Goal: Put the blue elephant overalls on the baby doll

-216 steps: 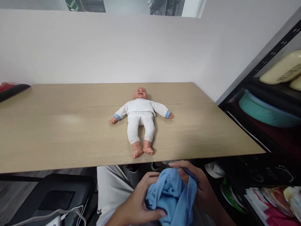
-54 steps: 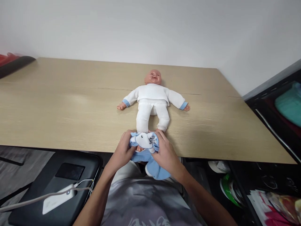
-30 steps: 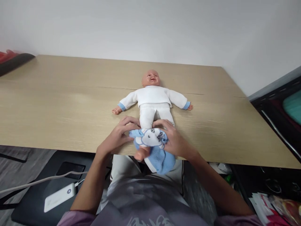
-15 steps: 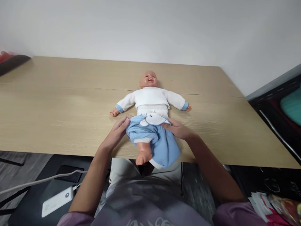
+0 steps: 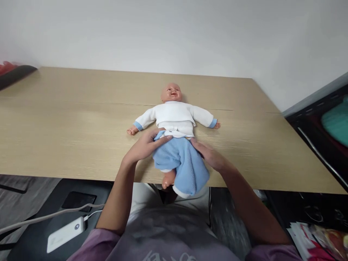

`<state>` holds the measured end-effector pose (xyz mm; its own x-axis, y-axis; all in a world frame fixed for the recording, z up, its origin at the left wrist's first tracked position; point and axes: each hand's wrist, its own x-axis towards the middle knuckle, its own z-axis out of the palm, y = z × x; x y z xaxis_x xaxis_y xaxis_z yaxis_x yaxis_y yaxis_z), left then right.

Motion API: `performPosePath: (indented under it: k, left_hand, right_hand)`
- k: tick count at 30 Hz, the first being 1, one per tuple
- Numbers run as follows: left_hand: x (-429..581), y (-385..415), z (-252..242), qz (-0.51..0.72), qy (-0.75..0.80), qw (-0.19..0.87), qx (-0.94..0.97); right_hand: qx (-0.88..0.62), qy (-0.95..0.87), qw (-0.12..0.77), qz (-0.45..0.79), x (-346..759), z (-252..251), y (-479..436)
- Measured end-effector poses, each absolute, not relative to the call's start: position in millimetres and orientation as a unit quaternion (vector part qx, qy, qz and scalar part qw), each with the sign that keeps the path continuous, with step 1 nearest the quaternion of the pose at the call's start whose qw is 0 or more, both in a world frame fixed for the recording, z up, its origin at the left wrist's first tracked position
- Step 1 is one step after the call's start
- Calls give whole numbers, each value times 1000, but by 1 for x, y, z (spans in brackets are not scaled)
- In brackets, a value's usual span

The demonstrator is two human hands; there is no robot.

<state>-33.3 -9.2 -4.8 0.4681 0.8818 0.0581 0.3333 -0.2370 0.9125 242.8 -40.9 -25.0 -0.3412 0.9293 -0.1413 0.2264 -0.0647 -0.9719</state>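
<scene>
A baby doll (image 5: 174, 110) in a white top with blue cuffs lies on its back, head away from me and arms spread. Light blue pants (image 5: 181, 157) with white hems cover its legs up to the waist. One bare foot (image 5: 168, 178) pokes out of the left pant leg; the other foot is hidden inside the right one, which hangs over the table edge. My left hand (image 5: 146, 145) grips the waistband on the left, thumb on top of the cloth. On the right side of the waistband, my right hand (image 5: 205, 152) pinches the fabric.
The doll lies on a wooden table (image 5: 81, 127) at its front edge, with a wall behind. A black chair at lower left bears a white power bank (image 5: 66, 233), a phone (image 5: 78, 200) and a cable. Packages (image 5: 320, 239) lie at lower right.
The pants' waistband has moved up and turned, hiding most of the white animal patch. My left hand has shifted right and upward with it, and less of the foot shows.
</scene>
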Motion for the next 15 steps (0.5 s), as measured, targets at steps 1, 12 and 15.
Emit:
performPosePath:
  k: [1,12,15]
  left_hand:
    - [-34,-8,-5,296,420,457,726]
    - [8,-6,9,214,351,480,775]
    - [6,2,6,164,293,524,783]
  right_hand:
    - [-484,-622,311,531,246,-23,-43]
    - [-507,-678,383,370,249,-23,-61]
    - [-494,-683,328,426,273,-19,-67]
